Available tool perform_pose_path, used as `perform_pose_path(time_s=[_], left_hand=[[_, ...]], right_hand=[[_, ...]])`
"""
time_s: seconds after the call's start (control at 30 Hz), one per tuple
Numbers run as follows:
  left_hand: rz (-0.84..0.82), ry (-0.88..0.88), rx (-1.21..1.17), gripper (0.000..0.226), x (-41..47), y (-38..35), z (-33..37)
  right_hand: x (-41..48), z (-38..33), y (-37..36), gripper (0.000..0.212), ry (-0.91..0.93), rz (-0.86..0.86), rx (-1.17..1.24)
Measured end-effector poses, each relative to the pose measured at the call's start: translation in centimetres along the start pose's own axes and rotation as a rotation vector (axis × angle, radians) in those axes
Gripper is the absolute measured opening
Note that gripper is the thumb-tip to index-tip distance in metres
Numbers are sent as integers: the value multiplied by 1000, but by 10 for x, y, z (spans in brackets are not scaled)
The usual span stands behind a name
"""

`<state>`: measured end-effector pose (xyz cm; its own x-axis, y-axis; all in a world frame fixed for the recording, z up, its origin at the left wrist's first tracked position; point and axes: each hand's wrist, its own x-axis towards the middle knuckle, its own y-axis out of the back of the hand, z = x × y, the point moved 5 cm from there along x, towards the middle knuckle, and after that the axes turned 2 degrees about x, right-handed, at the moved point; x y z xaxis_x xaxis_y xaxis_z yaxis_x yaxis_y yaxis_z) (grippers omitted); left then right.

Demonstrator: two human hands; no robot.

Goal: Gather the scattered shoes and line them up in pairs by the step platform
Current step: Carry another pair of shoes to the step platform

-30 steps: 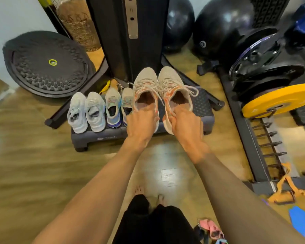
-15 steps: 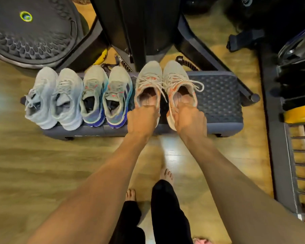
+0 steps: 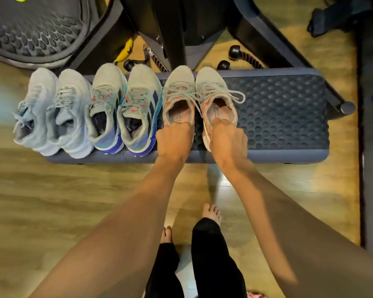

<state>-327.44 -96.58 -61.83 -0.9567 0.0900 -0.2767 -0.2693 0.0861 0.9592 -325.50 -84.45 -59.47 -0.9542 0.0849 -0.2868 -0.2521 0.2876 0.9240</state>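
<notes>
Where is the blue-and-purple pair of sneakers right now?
In the head view, the blue-and-purple pair stands on the step platform, between the white pair leftward and the beige pair.

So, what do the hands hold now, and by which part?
Each hand grips one beige-and-orange shoe at the heel rim, fingers hooked inside the opening: left hand the left shoe, right hand the right shoe.

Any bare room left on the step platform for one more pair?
Free: right part of the step platform, between the orange-trimmed pair and its right end. Crowded: left and middle, where the white pair, blue-soled pair and orange-trimmed pair sit side by side.
</notes>
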Motion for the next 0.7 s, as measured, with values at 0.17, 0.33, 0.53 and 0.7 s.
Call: perform_pose_path(time_s=[0.17, 0.33, 0.53, 0.7], left_hand=[[-37, -28, 8, 21, 3, -11, -4], [-53, -33, -32, 16, 0, -22, -10], [-59, -50, -99, 19, 0, -22, -12], [-50, -85, -161, 24, -2, -20, -16]], right_hand=[[6, -8, -13, 27, -8, -16, -18], [5, -13, -31, 30, 1, -68, 7], [2, -13, -39, 32, 26, -116, 26], [-1, -14, -35, 35, 33, -148, 15]])
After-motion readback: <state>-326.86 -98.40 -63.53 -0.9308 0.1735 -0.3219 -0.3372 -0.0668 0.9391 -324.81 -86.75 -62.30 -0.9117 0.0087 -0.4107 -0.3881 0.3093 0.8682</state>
